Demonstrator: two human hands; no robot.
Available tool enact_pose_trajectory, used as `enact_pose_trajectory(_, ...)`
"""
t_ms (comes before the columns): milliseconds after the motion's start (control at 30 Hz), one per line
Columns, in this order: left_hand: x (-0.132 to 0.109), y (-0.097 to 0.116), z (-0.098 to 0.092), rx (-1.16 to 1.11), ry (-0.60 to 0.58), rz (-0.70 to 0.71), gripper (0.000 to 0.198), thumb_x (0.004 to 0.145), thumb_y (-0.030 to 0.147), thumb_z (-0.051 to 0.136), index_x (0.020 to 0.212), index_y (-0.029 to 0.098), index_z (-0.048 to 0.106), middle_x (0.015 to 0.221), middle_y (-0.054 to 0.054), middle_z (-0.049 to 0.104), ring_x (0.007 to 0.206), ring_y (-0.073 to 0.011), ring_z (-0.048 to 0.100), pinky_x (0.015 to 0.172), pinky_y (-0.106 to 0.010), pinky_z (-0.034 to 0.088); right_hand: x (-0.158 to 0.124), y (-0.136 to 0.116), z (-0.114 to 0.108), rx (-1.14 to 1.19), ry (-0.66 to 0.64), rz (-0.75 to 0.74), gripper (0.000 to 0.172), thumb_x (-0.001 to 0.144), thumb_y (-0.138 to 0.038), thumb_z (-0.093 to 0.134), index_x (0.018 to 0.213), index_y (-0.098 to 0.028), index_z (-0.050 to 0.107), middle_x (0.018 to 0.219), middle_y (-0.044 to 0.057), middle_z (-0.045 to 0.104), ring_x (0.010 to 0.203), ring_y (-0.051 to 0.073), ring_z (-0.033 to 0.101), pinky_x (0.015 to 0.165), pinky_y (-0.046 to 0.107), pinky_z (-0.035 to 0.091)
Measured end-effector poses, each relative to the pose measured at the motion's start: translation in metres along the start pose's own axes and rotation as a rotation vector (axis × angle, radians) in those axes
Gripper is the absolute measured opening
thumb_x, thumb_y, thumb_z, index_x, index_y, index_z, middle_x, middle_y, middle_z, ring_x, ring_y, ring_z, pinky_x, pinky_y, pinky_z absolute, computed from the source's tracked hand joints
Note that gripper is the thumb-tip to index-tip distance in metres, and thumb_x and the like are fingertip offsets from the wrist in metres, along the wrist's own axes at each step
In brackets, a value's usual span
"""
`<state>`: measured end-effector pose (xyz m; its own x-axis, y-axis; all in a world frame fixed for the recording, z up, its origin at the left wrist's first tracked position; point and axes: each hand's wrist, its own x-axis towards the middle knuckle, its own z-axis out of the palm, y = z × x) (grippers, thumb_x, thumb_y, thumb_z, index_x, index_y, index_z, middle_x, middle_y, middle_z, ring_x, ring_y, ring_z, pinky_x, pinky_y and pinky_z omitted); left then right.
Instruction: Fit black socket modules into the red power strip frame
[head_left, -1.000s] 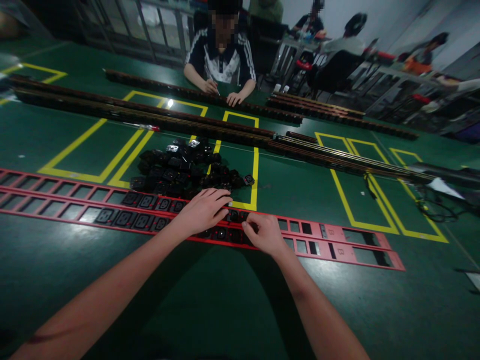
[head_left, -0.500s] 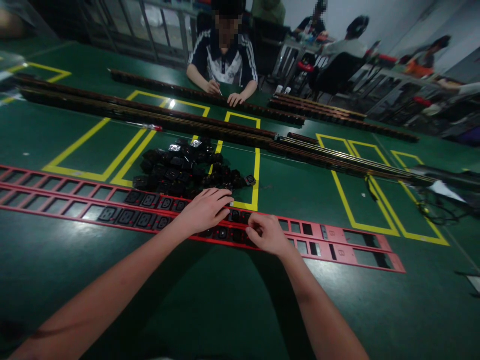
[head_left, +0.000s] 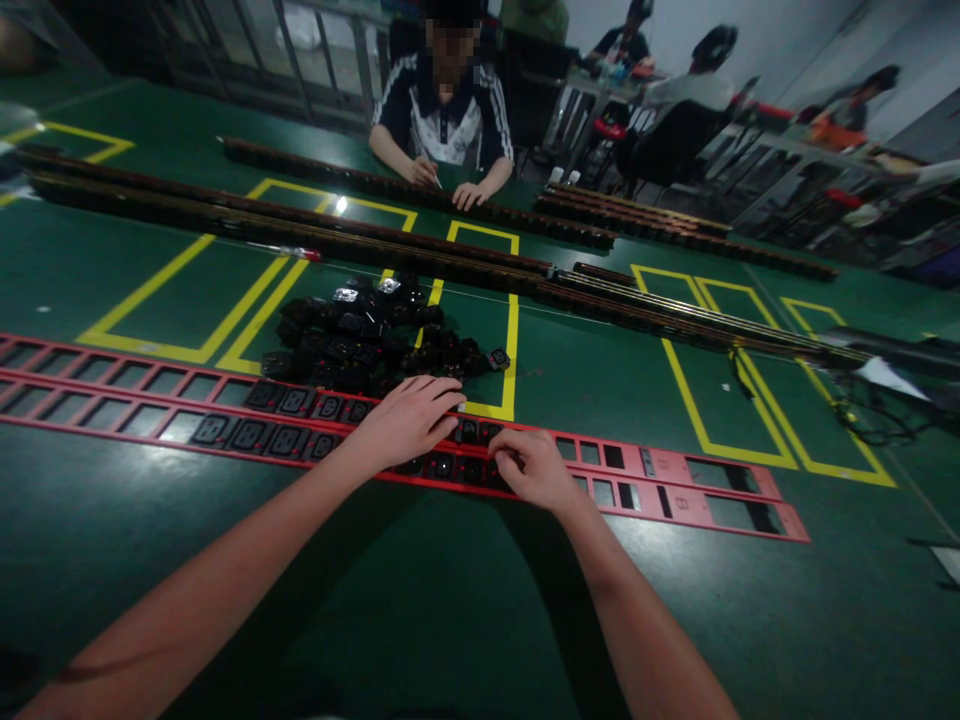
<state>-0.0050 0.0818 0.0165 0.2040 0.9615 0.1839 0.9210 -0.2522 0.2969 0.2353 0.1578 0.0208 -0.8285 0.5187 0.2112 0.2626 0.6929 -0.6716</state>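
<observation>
Two long red panels, a far one (head_left: 675, 468) and a near one (head_left: 695, 508), lie side by side with rows of rectangular cutouts. Black power sockets (head_left: 250, 434) fill the middle cutouts of both. My left hand (head_left: 412, 420) lies palm down across the panels, fingers stretched towards the far edge, hiding some sockets. Just right of it, my right hand (head_left: 531, 466) is curled over the panels, thumb and forefinger pinched at the sockets; whatever is between them is hidden. Beyond the left hand sits a heap of loose black sockets (head_left: 349, 335).
Long dark rails (head_left: 375, 240) run across the green table (head_left: 480, 590) behind the heap. Yellow tape (head_left: 679, 400) marks rectangles. A person (head_left: 442, 120) sits opposite, hands on another rail. Black cables (head_left: 874, 425) lie at the right; a red-tipped tool (head_left: 304, 254) lies left.
The view has shifted very slightly. Both hands keep almost the same place and shape, and the sockets show no visible change.
</observation>
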Motion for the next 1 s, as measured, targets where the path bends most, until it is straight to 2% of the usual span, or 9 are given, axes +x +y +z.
enact_pose_trajectory(333, -0.0001, -0.0005, 0.0006, -0.020, 0.007, -0.003, 0.037, 0.102, 0.035, 0.044, 0.132, 0.022, 0.061, 0.144, -0.007, 0.057, 0.126, -0.0256, 0.054, 0.111, -0.047, 0.043, -0.0016, 0.0027, 0.0008, -0.038, 0.021, -0.019, 0.020, 0.081, -0.015, 0.046, 0.078, -0.019, 0.066, 0.066, 0.001, 0.064, 0.057, 0.013, 0.055, 0.060, 0.025, 0.039)
enact_pose_trajectory(600, -0.0002, 0.0002, 0.0001, 0.001, 0.001, -0.005, 0.037, 0.103, 0.035, 0.043, 0.132, 0.021, 0.061, 0.145, -0.006, 0.056, 0.125, -0.0258, 0.054, 0.111, -0.046, 0.043, -0.0018, 0.0024, 0.0005, -0.012, 0.049, -0.059, 0.020, 0.078, -0.015, 0.045, 0.075, -0.020, 0.065, 0.063, 0.000, 0.062, 0.054, 0.012, 0.052, 0.059, 0.025, 0.038)
enact_pose_trajectory(1000, -0.0001, 0.0008, -0.0019, 0.000, -0.016, -0.002, 0.037, 0.104, 0.036, 0.041, 0.132, 0.021, 0.060, 0.146, -0.007, 0.055, 0.127, -0.0261, 0.054, 0.114, -0.047, 0.040, -0.0061, 0.0059, -0.0022, -0.019, 0.202, -0.133, 0.022, 0.077, -0.013, 0.041, 0.061, -0.021, 0.053, 0.055, 0.001, 0.055, 0.051, 0.013, 0.050, 0.059, 0.027, 0.038)
